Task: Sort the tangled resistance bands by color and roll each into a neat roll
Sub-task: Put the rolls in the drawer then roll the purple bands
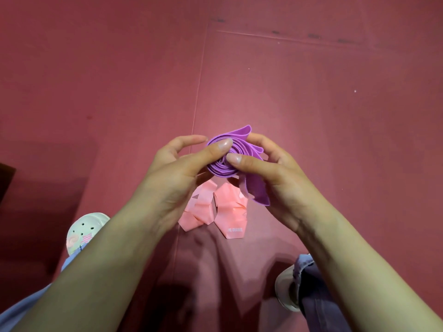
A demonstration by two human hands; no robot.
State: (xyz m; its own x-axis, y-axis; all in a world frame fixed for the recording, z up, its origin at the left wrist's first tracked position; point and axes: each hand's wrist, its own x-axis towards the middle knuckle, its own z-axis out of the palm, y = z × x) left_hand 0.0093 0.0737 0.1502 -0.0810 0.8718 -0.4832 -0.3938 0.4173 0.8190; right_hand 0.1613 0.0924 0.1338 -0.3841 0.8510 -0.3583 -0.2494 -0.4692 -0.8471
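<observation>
Likely an exercise space, red padded floor mats [311,92] joined at seams, pink resistance band [227,209]

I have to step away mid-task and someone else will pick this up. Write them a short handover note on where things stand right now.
The left hand grips the purple band, thumb on the coil's face. The right hand pinches the same coil from the other side. The band is mostly coiled, held above the mat; a loose tail hangs by the right palm. The pink band lies crumpled and unrolled on the mat below. Done: colours apart. To do: wind in the purple tail, then roll the pink band.
</observation>
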